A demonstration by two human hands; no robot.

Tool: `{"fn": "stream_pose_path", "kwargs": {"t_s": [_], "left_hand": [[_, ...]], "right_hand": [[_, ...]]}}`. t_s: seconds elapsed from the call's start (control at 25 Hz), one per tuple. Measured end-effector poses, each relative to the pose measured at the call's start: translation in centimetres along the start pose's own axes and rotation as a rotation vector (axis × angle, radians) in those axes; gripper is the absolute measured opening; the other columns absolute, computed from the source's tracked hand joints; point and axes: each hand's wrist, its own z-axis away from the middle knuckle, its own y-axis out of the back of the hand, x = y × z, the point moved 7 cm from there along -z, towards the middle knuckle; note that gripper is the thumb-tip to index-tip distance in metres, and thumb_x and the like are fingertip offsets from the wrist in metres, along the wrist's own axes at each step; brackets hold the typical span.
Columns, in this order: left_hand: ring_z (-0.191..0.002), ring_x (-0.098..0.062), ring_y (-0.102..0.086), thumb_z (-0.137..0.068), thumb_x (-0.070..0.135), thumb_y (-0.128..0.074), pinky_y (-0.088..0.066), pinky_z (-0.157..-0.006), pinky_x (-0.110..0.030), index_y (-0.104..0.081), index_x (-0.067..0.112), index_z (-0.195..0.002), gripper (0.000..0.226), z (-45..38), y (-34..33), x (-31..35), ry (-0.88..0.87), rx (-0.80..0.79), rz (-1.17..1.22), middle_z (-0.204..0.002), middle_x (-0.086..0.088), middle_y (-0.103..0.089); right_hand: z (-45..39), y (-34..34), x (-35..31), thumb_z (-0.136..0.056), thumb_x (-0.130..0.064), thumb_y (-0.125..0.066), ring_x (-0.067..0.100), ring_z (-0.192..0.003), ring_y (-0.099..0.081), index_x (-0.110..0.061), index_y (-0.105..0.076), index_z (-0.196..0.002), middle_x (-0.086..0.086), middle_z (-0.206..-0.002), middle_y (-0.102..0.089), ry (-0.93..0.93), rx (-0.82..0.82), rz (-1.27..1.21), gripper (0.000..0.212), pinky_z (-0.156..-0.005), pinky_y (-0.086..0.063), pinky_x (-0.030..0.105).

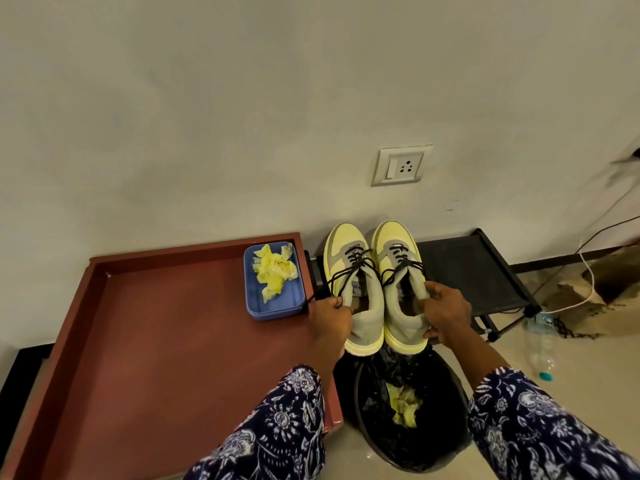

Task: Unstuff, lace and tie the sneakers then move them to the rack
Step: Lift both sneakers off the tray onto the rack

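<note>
Two yellow-and-grey sneakers with black laces are held side by side in the air, toes towards the wall. My left hand (329,315) grips the collar of the left sneaker (349,271). My right hand (445,311) grips the collar of the right sneaker (398,268). Both pairs of laces are threaded and knotted, with loose ends hanging by my left hand. The black shoe rack (478,271) stands low against the wall, under and to the right of the sneakers.
A red-brown tray table (156,323) lies at left, with a blue box (256,306) of crumpled yellow paper in its far corner. A black bin (433,441) with yellow paper sits below the sneakers. A plastic bottle (540,344) and cables lie at right.
</note>
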Motion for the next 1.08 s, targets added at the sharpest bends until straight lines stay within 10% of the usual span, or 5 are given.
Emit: {"fn": "stream_pose_path", "kwargs": {"t_s": [0.16, 1.08], "left_hand": [[-0.113, -0.026, -0.056, -0.084, 0.000, -0.056, -0.047, -0.098, -0.036, -0.057, 0.002, -0.123, 0.039, 0.3, -2.9, -1.1, 0.065, -0.040, 0.110, -0.123, -0.012, -0.060], [-0.111, -0.027, -0.058, -0.086, 0.003, -0.055, -0.047, -0.096, -0.034, -0.058, 0.004, -0.122, 0.036, -2.2, -4.1, -4.6, 0.097, 0.051, 0.035, -0.120, -0.013, -0.063]], "right_hand": [[-1.7, 0.4, 1.2, -0.077, -0.008, -0.058, 0.036, -0.084, -0.064, -0.028, -0.065, -0.113, 0.009, -0.093, -0.062, -0.005, 0.010, 0.018, 0.042, -0.068, -0.058, 0.052], [-5.6, -4.0, 4.1, -0.078, -0.009, -0.053, 0.032, -0.086, -0.064, -0.033, -0.066, -0.109, 0.009, -0.093, -0.067, -0.028, -0.074, 0.001, 0.041, -0.071, -0.058, 0.051]]}}
